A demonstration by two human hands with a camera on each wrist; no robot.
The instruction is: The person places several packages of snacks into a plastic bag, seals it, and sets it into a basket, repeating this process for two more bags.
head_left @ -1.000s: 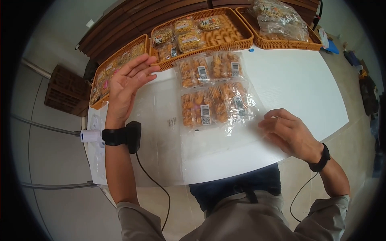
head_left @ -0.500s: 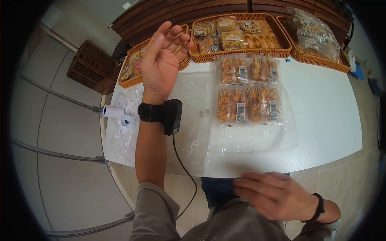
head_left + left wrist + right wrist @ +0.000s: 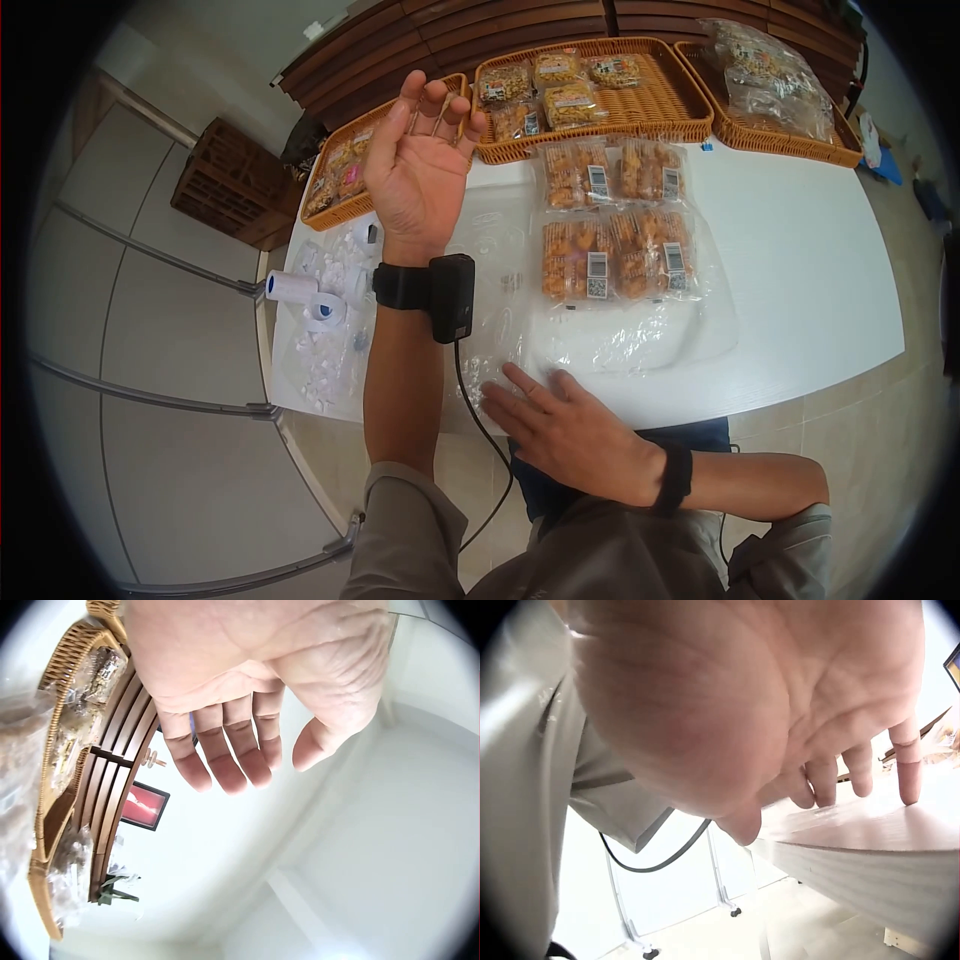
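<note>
My left hand [image 3: 418, 190] is raised over the left part of the table, palm showing and fingers loosely bent, with nothing in it. In the left wrist view, its fingers [image 3: 226, 754] hang free in the air. At the table's front edge my right hand [image 3: 572, 440] lies palm down, fingers spread and fingertips over clear plastic; it grips nothing. Several packs of orange-brown snacks [image 3: 577, 255] with barcode labels sit in two rows on the white table [image 3: 800, 290]. A large clear plastic sheet or bag [image 3: 495, 250] spreads flat from them toward the left hand.
Wicker trays line the back: one on the left [image 3: 330, 215], a middle one [image 3: 660, 95] with several snack packs, and a right one [image 3: 800, 145] with bulky plastic-wrapped packs [image 3: 770, 75]. Label rolls [image 3: 292, 288] and paper scraps [image 3: 320, 375] lie at the table's left side.
My right hand has swept from the table's right side, down past the front edge, and left to the plastic. The left hand stays raised, its palm turned more toward the head camera.
</note>
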